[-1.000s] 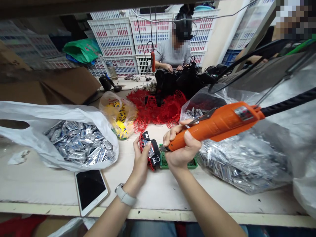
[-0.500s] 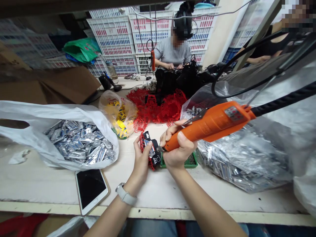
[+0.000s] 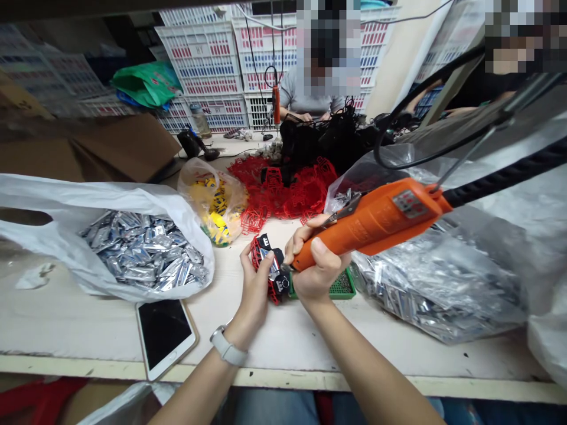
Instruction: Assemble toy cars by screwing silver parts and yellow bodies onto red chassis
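Note:
In my left hand (image 3: 256, 277) is a small toy car (image 3: 277, 268) with red, black and silvery parts, tilted just above the table. My right hand (image 3: 316, 265) is wrapped round an orange electric screwdriver (image 3: 367, 221). Its tip points left at the side of the toy car; whether it touches a screw there I cannot make out. Partly behind my right hand sits a green tray (image 3: 348, 294) with small dark pieces in it, too small to name.
A white bag of silvery parts (image 3: 146, 254) lies left, beside a phone (image 3: 166, 336). Beyond are a bag of yellow pieces (image 3: 217, 206) and red plastic frames (image 3: 305, 192). A clear bag of silvery parts (image 3: 434, 289) fills the right. A co-worker (image 3: 290, 97) sits opposite.
The electric screwdriver and my right hand have shifted very slightly left. My left hand keeps its hold on the toy car, and the view has tilted a little.

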Demonstrator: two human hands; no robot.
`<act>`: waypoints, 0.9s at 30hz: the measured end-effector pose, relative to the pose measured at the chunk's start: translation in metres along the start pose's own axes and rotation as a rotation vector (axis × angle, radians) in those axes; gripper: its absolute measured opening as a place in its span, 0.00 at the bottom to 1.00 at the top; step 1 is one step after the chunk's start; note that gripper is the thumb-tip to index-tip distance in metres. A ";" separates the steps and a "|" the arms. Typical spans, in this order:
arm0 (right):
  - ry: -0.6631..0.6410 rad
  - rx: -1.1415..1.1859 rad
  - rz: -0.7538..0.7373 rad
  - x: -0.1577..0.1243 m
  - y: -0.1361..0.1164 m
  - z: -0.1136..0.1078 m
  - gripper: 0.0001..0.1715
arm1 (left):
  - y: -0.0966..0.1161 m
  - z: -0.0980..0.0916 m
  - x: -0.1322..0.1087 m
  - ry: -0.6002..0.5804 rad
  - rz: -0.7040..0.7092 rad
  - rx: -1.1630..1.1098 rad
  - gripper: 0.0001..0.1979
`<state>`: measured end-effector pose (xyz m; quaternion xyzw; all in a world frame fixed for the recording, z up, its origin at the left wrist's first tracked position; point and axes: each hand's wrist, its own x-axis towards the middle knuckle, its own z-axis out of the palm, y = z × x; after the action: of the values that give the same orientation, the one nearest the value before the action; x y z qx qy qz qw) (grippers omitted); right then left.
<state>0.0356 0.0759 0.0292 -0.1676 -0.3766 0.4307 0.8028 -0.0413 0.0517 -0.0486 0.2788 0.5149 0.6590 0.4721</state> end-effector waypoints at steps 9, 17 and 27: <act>-0.020 -0.003 0.039 -0.005 0.001 0.001 0.12 | 0.003 0.004 -0.002 0.012 -0.025 -0.018 0.34; 0.003 -0.163 -0.026 0.021 -0.030 -0.014 0.12 | 0.006 -0.002 0.001 -0.012 0.070 -0.011 0.35; -0.100 -0.722 0.050 0.038 -0.069 -0.088 0.21 | 0.019 0.005 -0.014 -0.083 0.213 -0.038 0.38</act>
<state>0.1537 0.0721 0.0291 -0.4281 -0.5390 0.2973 0.6617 -0.0379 0.0404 -0.0271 0.3500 0.4498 0.7029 0.4255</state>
